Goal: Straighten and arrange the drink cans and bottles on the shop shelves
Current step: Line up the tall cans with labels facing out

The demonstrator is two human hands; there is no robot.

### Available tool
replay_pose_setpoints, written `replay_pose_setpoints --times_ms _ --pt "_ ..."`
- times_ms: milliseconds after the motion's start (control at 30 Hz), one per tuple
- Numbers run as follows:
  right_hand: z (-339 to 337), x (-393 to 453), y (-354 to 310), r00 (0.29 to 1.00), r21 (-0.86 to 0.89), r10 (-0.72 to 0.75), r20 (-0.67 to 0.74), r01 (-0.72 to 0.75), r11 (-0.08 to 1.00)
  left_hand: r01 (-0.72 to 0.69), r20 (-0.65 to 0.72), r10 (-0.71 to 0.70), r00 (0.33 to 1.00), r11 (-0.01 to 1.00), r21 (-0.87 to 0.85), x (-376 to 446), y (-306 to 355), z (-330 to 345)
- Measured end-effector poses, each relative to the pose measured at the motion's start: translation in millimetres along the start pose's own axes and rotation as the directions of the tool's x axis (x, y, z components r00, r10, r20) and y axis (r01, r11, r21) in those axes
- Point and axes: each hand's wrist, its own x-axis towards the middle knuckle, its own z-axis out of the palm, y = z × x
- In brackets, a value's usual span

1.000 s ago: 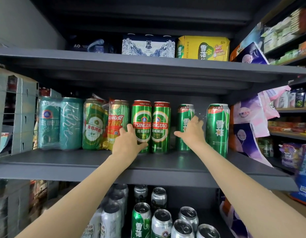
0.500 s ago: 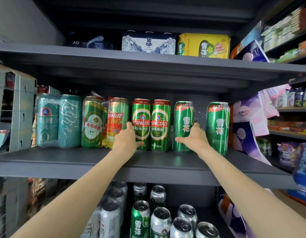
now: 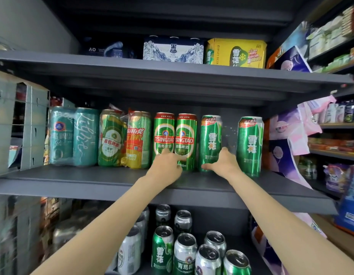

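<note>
On the middle grey shelf (image 3: pixel 104 185) stand two green Tsingtao cans (image 3: pixel 164 135) side by side. My left hand (image 3: pixel 165 165) is in front of their lower halves, fingers touching the bases. Right of them a green Snow beer can (image 3: pixel 210 139) stands upright, and my right hand (image 3: pixel 221 162) grips its lower part from the right. A second Snow can (image 3: pixel 250 143) stands apart further right, with a gap between the two.
Shrink-wrapped packs of teal cans (image 3: pixel 75 135) and green-and-gold cans (image 3: pixel 124 139) fill the shelf's left side. Boxed multipacks (image 3: pixel 235 52) sit on the top shelf. Several loose cans (image 3: pixel 184 253) crowd the shelf below. Snack racks (image 3: pixel 335 135) stand at the right.
My right hand has pulled the Snow can forward and left, close to the Tsingtao pair. My left hand has shifted right, from the left Tsingtao can's side to the front of both.
</note>
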Motion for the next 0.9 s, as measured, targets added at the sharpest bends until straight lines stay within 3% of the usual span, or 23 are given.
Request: replay_pose_setpoints --times_ms 67,167,600,667,767,833,900 --pt "1.5 0.7 1.8 1.000 0.019 -0.007 0.005 0.006 1.000 0.024 0.167 -0.022 0.986 1.000 -0.010 4.9 3.7 12.0" --pt "3.9 2.2 2.1 1.000 -0.006 -0.021 -0.003 0.021 1.000 0.073 0.227 -0.066 0.972 0.997 -0.024 13.6 5.1 18.1" --pt "2.9 -4.9 -3.4 0.997 -0.086 -0.075 -0.015 0.074 0.994 0.078 0.182 -0.066 0.981 0.995 -0.060 8.2 7.0 16.5" --pt "-6.8 -15.0 -3.6 0.970 -0.142 -0.217 -0.107 0.202 0.969 0.036 0.095 -0.030 0.995 0.998 -0.057 3.6 6.9 13.1" --pt "-34.1 -29.9 6.3 0.811 -0.256 -0.462 -0.360 0.390 0.885 -0.047 -0.024 0.046 0.999 0.998 -0.044 -0.6 14.4 9.3" --pt "-54.2 -28.7 18.9 0.760 -0.230 -0.386 -0.522 0.310 0.922 -0.073 -0.050 0.070 0.996 0.996 -0.059 1.1 23.8 9.3" --pt "-67.0 -22.7 35.4 0.837 -0.073 -0.139 -0.530 0.118 0.990 -0.080 -0.028 0.078 0.997 0.993 -0.082 4.1 36.2 13.1"
